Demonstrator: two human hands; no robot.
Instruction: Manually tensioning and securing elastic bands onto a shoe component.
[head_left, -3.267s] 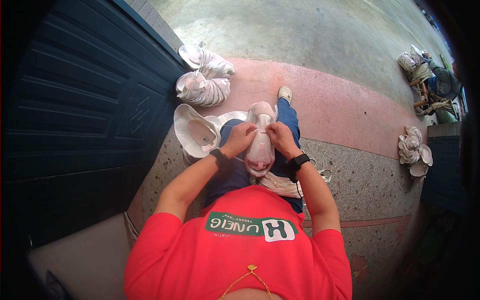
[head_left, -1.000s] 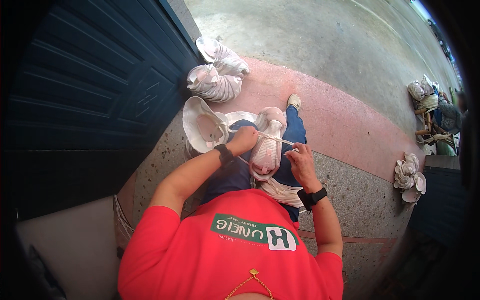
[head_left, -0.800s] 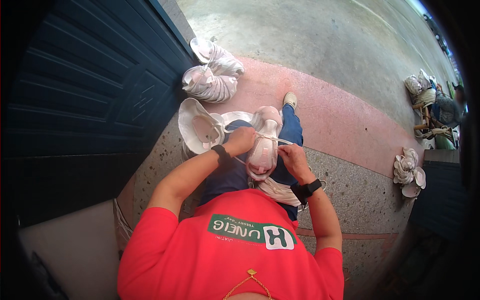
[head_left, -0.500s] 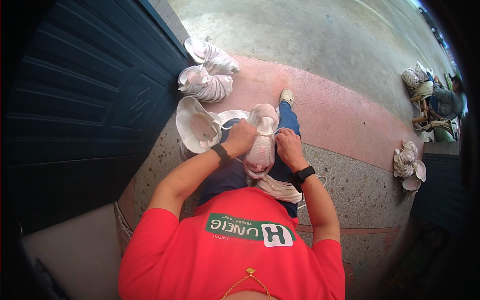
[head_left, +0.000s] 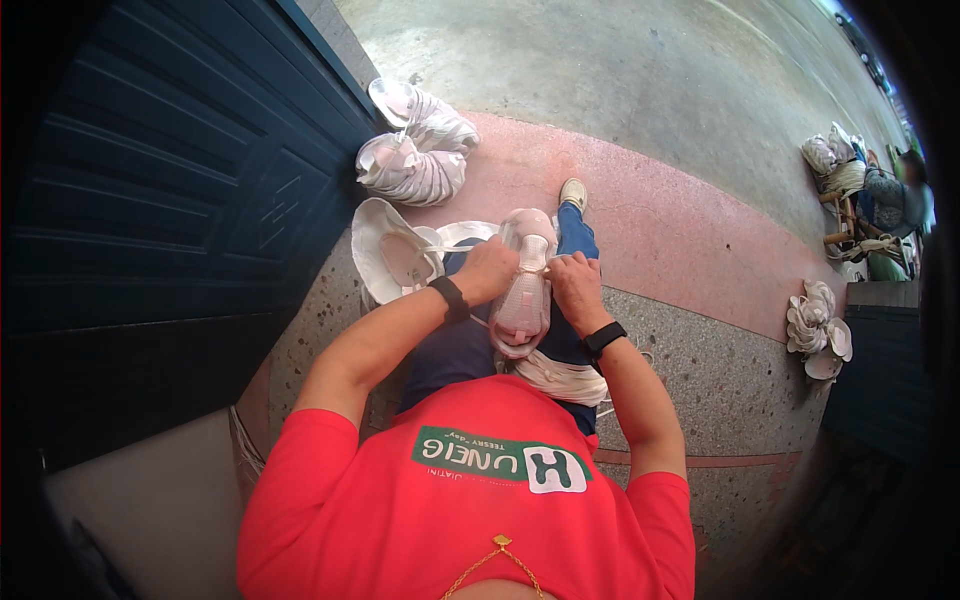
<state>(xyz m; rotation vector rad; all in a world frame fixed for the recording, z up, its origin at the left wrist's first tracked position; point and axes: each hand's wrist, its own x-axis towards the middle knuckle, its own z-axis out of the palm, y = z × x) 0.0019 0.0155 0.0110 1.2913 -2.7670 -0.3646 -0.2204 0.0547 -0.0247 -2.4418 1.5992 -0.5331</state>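
A: What are the hands doing?

B: Both rest on a pale pink sneaker (head_left: 522, 290) lying on the person's lap. The left hand (head_left: 487, 270) is curled shut, pinching a white lace (head_left: 447, 249) that runs off to its left. The right hand (head_left: 573, 282) grips the shoe's other side, fingers closed.

A: How far along is the lacing?

B: Seemingly partway; lace ends are loose. More pale shoes (head_left: 412, 150) lie beyond the left hand, one open shoe (head_left: 392, 255) just beside it.

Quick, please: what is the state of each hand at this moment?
Left hand: closed, pinching the lace at the pale pink shoe on the lap.
Right hand: closed on the same shoe's other side, at the laces.
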